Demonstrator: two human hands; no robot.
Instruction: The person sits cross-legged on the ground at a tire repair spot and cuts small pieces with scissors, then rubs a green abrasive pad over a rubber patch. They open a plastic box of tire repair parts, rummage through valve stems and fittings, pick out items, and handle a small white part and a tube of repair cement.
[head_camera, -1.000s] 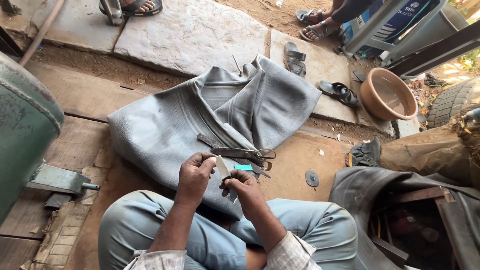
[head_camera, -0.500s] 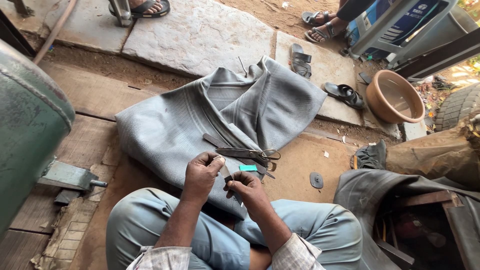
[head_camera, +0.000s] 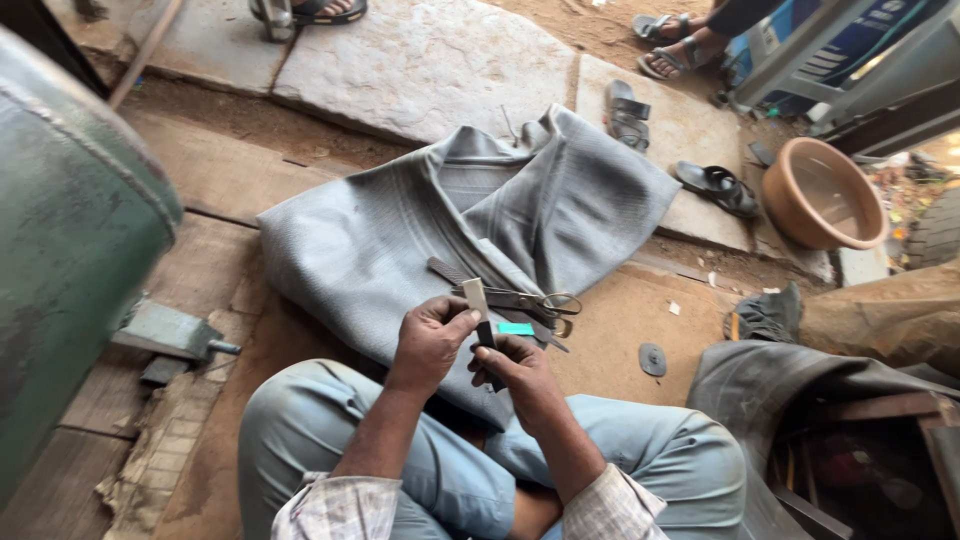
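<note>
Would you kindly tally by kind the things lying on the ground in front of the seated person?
Grey rubber sheet: 1
Scissors: 1
Loose sandals: 2
Clay bowl: 1
Small dark disc: 1
Total: 6
Apart from these, the left hand and right hand hold a narrow strip.
</note>
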